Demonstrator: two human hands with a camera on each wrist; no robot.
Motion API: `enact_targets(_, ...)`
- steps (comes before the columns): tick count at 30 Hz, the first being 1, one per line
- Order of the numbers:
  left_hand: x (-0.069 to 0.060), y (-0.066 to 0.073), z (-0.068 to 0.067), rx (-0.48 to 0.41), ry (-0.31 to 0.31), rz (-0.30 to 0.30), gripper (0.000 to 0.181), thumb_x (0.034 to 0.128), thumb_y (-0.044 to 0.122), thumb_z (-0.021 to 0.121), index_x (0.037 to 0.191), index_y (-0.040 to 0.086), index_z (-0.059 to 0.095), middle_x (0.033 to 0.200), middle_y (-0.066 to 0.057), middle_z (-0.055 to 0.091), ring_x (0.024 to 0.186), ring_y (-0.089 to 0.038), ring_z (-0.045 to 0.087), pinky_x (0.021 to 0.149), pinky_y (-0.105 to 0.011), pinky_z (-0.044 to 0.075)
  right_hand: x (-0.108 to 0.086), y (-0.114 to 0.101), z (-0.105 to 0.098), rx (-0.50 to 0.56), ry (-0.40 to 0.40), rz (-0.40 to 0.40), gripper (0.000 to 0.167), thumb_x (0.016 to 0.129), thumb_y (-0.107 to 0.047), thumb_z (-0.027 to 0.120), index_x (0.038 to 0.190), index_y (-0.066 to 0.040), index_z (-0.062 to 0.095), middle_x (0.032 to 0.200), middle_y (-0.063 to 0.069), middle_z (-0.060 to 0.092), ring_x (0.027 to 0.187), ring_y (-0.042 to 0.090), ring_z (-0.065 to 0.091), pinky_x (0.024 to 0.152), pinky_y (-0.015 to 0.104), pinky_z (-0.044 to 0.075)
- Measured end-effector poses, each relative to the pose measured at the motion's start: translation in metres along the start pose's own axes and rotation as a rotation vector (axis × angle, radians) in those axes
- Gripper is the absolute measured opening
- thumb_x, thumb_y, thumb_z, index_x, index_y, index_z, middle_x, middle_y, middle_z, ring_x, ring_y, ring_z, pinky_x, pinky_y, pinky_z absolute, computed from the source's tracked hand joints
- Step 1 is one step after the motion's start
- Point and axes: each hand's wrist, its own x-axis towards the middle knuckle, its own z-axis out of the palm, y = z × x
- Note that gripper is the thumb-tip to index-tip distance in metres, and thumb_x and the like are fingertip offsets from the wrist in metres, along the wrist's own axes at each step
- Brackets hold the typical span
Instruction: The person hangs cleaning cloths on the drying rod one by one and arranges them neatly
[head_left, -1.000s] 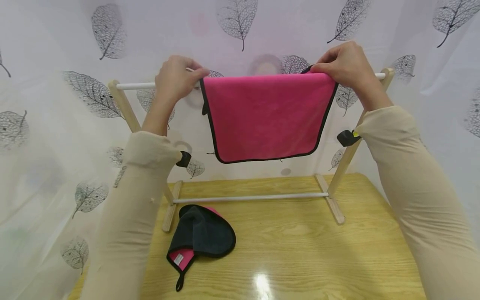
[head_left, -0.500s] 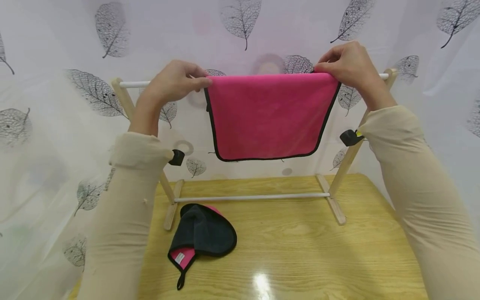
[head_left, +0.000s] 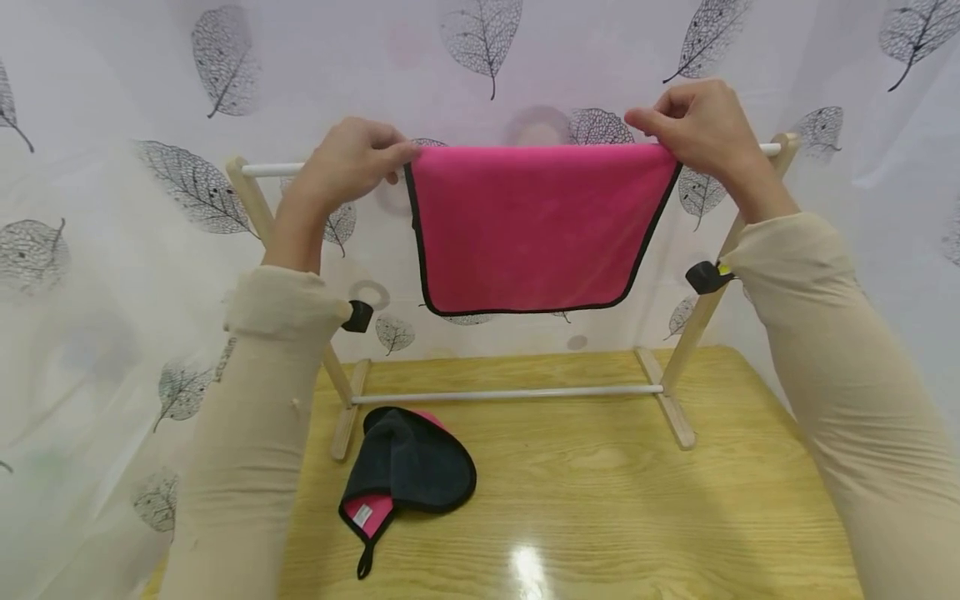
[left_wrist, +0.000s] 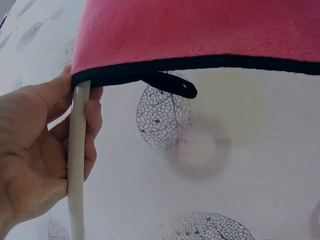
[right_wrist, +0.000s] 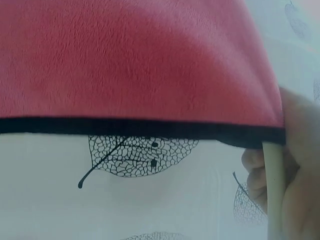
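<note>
A pink cloth [head_left: 540, 229] with black edging hangs folded over the rack's white top rod [head_left: 273, 170]. At its left top corner my left hand [head_left: 352, 162] pinches the edge, thumb in front and fingers behind the rod; a black loop [left_wrist: 172, 85] hangs there in the left wrist view. My right hand [head_left: 701, 125] is at the right top corner, thumb raised off the cloth and pointing left. In the right wrist view, fingers [right_wrist: 257, 175] of that hand lie loosely bent behind the rod, beside the black edging [right_wrist: 150, 126].
A crumpled dark grey and pink cloth [head_left: 420, 471] with a loop lies on the wooden table [head_left: 600, 517], near the rack's left foot [head_left: 348, 417]. A lower white rod [head_left: 502, 395] joins the feet. Behind hangs a white curtain with leaf prints [head_left: 97, 350].
My right thumb has lifted off the cloth's top edge. The cloth's front lower edge is slightly higher. My left hand shifted left, then back slightly right at the corner.
</note>
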Motion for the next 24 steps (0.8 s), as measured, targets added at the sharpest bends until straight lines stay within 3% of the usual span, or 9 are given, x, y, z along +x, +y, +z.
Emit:
enact_targets(3, 0.0026, 0.0017, 0.0004, 0.013, 0.029, -0.022, 0.046, 0.1064, 0.046, 0.055, 0.120, 0.006, 0.075, 0.103, -0.013, 0.071, 0.100, -0.020, 0.054, 0.086, -0.036, 0.037, -0.0034, 0.0025, -0.0028, 0.032, -0.033, -0.024, 0.044, 0.095, -0.051, 0.071, 0.084, -0.008, 0.074, 0.069, -0.007, 0.058, 0.081, 0.014, 0.045, 0.068, 0.031, 0.034)
enact_targets(11, 0.0089, 0.0053, 0.0023, 0.062, 0.094, -0.123, 0.046, 0.1083, 0.043, 0.051, 0.126, 0.007, 0.073, 0.101, -0.009, 0.073, 0.102, -0.018, 0.055, 0.086, -0.034, 0.042, -0.0076, 0.0040, -0.0086, 0.099, -0.162, -0.058, 0.032, 0.091, -0.038, 0.081, 0.093, -0.006, 0.079, 0.076, -0.007, 0.067, 0.089, 0.015, 0.044, 0.077, 0.032, 0.029)
enact_targets(16, 0.0086, 0.0061, 0.0050, 0.047, 0.128, -0.141, 0.042, 0.1078, 0.040, 0.055, 0.130, 0.009, 0.072, 0.104, -0.009, 0.074, 0.099, -0.016, 0.059, 0.084, -0.031, 0.043, -0.0050, 0.0011, -0.0059, 0.056, -0.170, -0.025, 0.036, 0.095, -0.042, 0.076, 0.093, -0.006, 0.079, 0.076, -0.005, 0.065, 0.091, 0.015, 0.043, 0.078, 0.035, 0.029)
enact_targets(24, 0.0047, 0.0045, 0.0079, -0.003, 0.177, -0.125, 0.038, 0.1072, 0.035, 0.057, 0.137, 0.014, 0.067, 0.126, -0.007, 0.070, 0.094, -0.017, 0.067, 0.086, -0.031, 0.044, -0.0002, -0.0036, -0.0007, 0.023, -0.146, -0.004, 0.032, 0.096, -0.041, 0.074, 0.095, -0.009, 0.076, 0.074, -0.007, 0.063, 0.088, 0.016, 0.046, 0.076, 0.033, 0.033)
